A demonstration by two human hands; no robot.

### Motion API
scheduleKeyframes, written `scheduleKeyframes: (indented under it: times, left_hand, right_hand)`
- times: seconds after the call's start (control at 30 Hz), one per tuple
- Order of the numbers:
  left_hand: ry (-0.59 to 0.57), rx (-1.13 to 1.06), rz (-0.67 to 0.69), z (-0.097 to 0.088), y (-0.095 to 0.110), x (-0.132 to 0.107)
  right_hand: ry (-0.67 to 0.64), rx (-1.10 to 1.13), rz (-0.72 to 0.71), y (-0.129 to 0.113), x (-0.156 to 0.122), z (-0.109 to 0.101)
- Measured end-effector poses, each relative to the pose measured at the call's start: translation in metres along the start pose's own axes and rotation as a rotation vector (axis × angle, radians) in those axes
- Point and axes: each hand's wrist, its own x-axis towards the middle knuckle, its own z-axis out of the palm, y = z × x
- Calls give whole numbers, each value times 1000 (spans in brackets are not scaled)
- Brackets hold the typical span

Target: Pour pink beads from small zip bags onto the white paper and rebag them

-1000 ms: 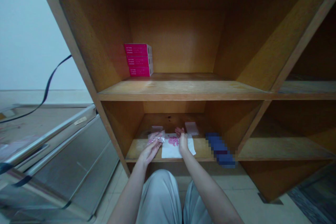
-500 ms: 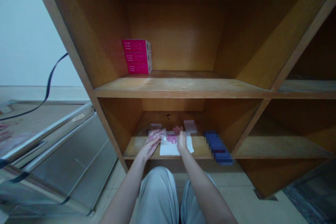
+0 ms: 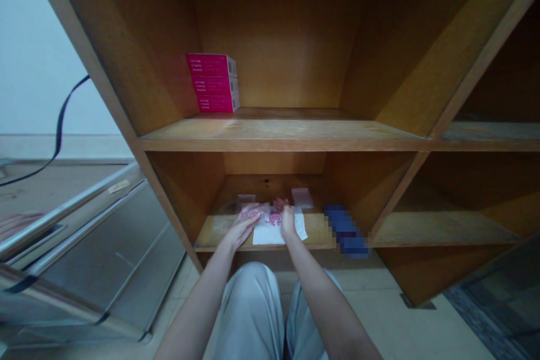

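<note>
On my feed, the left hand [image 3: 241,229] pinches a clear bag [image 3: 264,212] over the left part of a white sheet [image 3: 266,236], probably steadying it by the pink pieces [image 3: 275,219], which the sheet likely keeps together. The right hand [image 3: 287,219] curls at their right; whether it grips anything, I cannot tell. The bag's long axis seems left-to-right, its free end pointing right.

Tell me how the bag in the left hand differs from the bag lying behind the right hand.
The held bag is in the left hand; the lying bag is untouched. The held bag looks crumpled, the lying bag flat. Pink shows at the held bag, no distinct pieces in the lying bag. Both look see-through.
</note>
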Motion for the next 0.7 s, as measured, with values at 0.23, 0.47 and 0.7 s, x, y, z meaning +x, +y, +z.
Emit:
scheduleKeyframes:
  times: [0.23,0.47,0.7]
  left_hand:
    - [-2,90,24,8,-6,4]
    - [-44,269,54,12,-9,12]
    - [-84,341,49,19,-5,13]
  right_hand:
    - [-13,-67,-13,1,0,2]
    - [-47,-273,-58,-8,-6,4]
    - [-55,-381,-123,-9,-7,4]
